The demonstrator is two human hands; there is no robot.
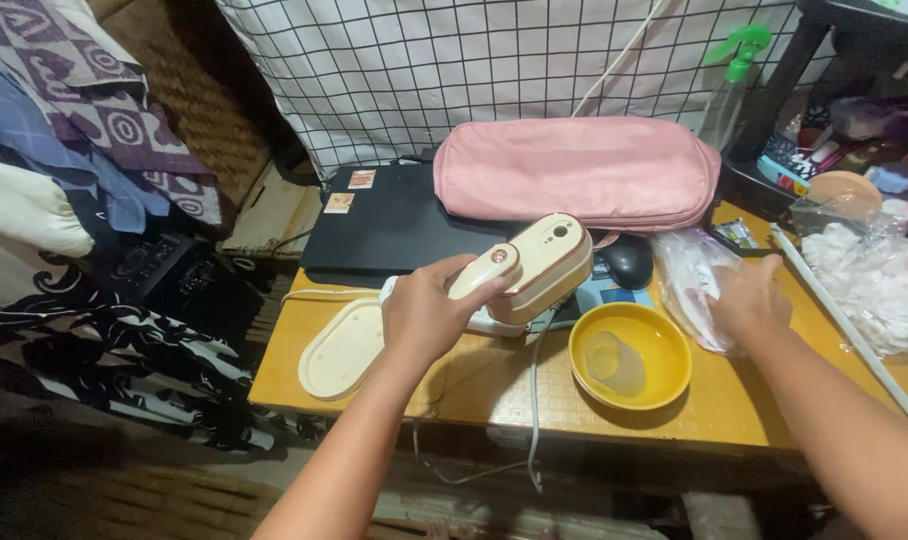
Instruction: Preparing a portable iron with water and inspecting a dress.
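Nearest the camera, the left hand (426,312) is wrapping its fingers around the handle of a cream handheld steamer (534,265) in the middle of the frame, lifting it just above the yellow table (494,385). Its hard, smooth plastic shell is looking rigid and somewhat slippery, probably top-heavy at the head, so the narrow handle is the sound place to hold; its white cord (534,400) is trailing over the front edge. An oval cream base (342,350) is lying to its left. At right, the right hand (746,297) is pressing on a crinkly clear plastic bag (686,280), fingers curled, though I cannot tell if it is gripping. Between the hands a yellow bowl (664,375) is holding a clear cup (614,362). Farther up, a pink pouch (574,170) is resting on a black laptop (394,225).
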